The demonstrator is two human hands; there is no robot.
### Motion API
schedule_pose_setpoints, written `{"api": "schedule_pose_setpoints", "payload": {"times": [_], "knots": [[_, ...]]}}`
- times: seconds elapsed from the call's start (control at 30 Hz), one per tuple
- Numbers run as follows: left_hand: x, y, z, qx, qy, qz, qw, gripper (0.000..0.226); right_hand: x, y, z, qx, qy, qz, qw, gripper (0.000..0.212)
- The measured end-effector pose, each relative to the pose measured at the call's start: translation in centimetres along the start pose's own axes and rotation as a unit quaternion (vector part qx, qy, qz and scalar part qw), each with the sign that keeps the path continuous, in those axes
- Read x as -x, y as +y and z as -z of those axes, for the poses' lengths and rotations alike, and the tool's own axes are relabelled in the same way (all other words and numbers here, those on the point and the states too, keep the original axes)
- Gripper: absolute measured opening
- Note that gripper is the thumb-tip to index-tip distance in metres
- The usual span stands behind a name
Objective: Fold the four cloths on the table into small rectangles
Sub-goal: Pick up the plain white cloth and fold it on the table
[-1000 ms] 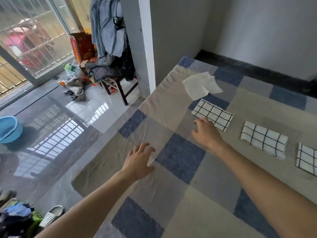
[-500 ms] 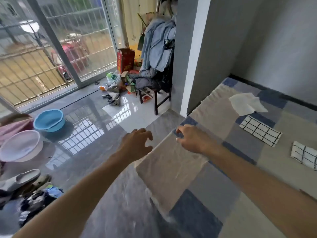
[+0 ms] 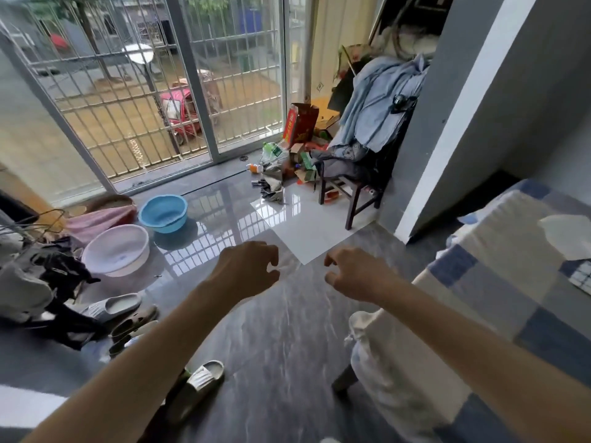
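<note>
Both bare forearms reach forward over the glossy grey marbled floor tiles (image 3: 271, 330), off the left side of the surface. The left hand (image 3: 246, 266) hangs with fingers loosely curled inward, gripping nothing. The right hand (image 3: 355, 271) is likewise half-curled and empty, thumb and forefinger apart.

The surface (image 3: 499, 282) lies at the right edge of view, draped in a soft woven patchwork cover of blue, grey and cream squares whose pale cloth hangs in folds over a dark wooden leg. On it rests a plain white cloth (image 3: 566, 235), rumpled and unfolded, and just below it, at the frame's edge, a corner of a white cloth with a black grid pattern (image 3: 583, 276). The other cloths are out of view.

On the floor to the left sit a round light-blue plastic basin (image 3: 163, 212) and a larger round white plastic basin (image 3: 116, 249), both seemingly empty. Grey and pale rubber slippers (image 3: 204, 377) lie near a heap of dark clothes. A dark wooden chair (image 3: 348, 190) piled with pale blue garments stands by a grey-and-white pillar, with a red cardboard box (image 3: 300, 123) and bottles beside it. Barred sliding glass doors (image 3: 160, 91) fill the far wall.
</note>
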State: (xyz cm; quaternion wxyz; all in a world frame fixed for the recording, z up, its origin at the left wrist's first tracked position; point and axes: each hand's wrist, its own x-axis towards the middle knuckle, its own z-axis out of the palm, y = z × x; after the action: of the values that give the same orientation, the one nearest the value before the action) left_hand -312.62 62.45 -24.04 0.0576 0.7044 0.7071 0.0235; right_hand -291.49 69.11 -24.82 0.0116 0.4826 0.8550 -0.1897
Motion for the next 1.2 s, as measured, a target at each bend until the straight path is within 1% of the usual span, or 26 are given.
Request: {"api": "schedule_pose_setpoints", "payload": {"times": [0.13,0.27,0.37,0.5,0.63,0.73,0.8,0.97,1.1,1.2], "knots": [[-1.4,-3.3,0.1,0.006,-0.005,0.021,1.000,0.026,-3.6,-1.7,0.4,0.015,-0.005,0.010,1.000,0.035],[-5.2,-5.7,0.3,0.002,-0.014,0.014,1.000,0.027,-8.4,-1.9,1.2,0.006,0.007,0.009,1.000,0.035],[-9.9,-7.1,1.1,-0.009,-0.014,-0.001,1.000,0.028,-12.5,-1.3,2.2,-0.011,0.016,-0.004,1.000,0.034],[-18.2,-7.9,3.2,-0.022,-0.013,-0.034,0.999,0.027,-18.5,0.9,4.8,-0.037,0.031,-0.026,0.999,0.033],[-27.1,-7.2,5.7,-0.039,-0.007,-0.074,0.996,0.027,-23.9,4.7,8.8,-0.065,0.049,-0.069,0.994,0.033],[-32.7,-6.1,6.8,-0.036,0.011,-0.105,0.994,0.029,-27.3,7.3,11.5,-0.093,0.067,-0.090,0.989,0.032],[-35.7,-5.2,6.9,-0.035,0.004,-0.122,0.992,0.030,-28.8,8.9,12.9,-0.104,0.077,-0.098,0.987,0.029],[-43.7,-2.8,6.5,-0.031,-0.006,-0.173,0.984,0.028,-31.1,13.5,15.3,-0.115,0.099,-0.143,0.978,0.029],[-49.3,-0.5,5.9,-0.011,-0.016,-0.229,0.973,0.025,-32.6,17.0,16.3,-0.145,0.125,-0.185,0.964,0.019],[-53.8,1.4,5.3,-0.018,-0.021,-0.263,0.964,0.023,-34.2,19.8,16.9,-0.149,0.127,-0.218,0.956,0.024]]}}
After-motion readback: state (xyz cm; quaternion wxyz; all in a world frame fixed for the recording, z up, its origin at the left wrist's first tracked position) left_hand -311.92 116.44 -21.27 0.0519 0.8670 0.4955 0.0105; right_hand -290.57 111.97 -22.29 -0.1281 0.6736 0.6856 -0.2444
